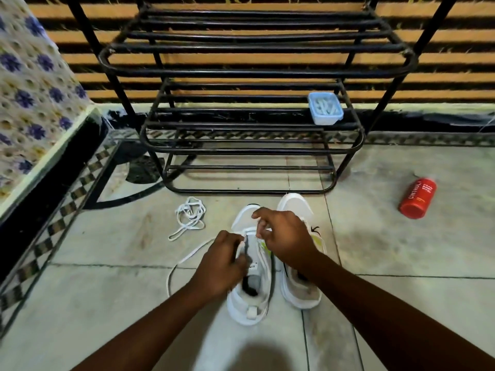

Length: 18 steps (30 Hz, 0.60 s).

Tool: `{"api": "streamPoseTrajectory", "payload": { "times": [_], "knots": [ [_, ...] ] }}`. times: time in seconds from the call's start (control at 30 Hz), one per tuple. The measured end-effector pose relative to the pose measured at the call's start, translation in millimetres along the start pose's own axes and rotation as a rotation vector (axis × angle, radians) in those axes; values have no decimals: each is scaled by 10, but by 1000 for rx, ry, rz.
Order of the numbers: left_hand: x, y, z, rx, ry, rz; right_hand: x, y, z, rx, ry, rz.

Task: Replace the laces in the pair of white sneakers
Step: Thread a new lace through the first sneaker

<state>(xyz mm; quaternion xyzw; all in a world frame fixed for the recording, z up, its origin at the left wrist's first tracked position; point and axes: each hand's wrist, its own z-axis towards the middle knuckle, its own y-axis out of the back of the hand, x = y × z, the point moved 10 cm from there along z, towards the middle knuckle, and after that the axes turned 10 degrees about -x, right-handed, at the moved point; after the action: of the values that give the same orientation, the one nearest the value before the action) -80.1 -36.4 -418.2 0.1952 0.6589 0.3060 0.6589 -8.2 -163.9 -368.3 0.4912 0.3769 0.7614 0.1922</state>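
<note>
On the pale tiled floor I am kneeling over the left sneaker, its long axis running straight away from me. My left hand is pinching the trailing lace at its near eyelets while my right hand is pinching farther up toward the toe. Beyond, the right sneaker and loose lace are lying before the rack.

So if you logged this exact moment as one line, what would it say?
step: lacing left sneaker | left hand: pinching lace | right hand: pinching at eyelets | right sneaker: untouched | spare lace: on floor

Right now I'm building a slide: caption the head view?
Both hands thread a lace into the left sneaker by a rack.
</note>
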Motion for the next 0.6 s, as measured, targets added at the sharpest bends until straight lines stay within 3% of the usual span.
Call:
{"api": "streamPoseTrajectory", "payload": {
  "times": [0.17,0.6],
  "knots": [
    [179,83,-162,-121,37,-197,105,-213,13,43,-8,-166],
    [232,-108,-84,-37,102,-213,191,-300,50,101,38,-370]
  ]
}}
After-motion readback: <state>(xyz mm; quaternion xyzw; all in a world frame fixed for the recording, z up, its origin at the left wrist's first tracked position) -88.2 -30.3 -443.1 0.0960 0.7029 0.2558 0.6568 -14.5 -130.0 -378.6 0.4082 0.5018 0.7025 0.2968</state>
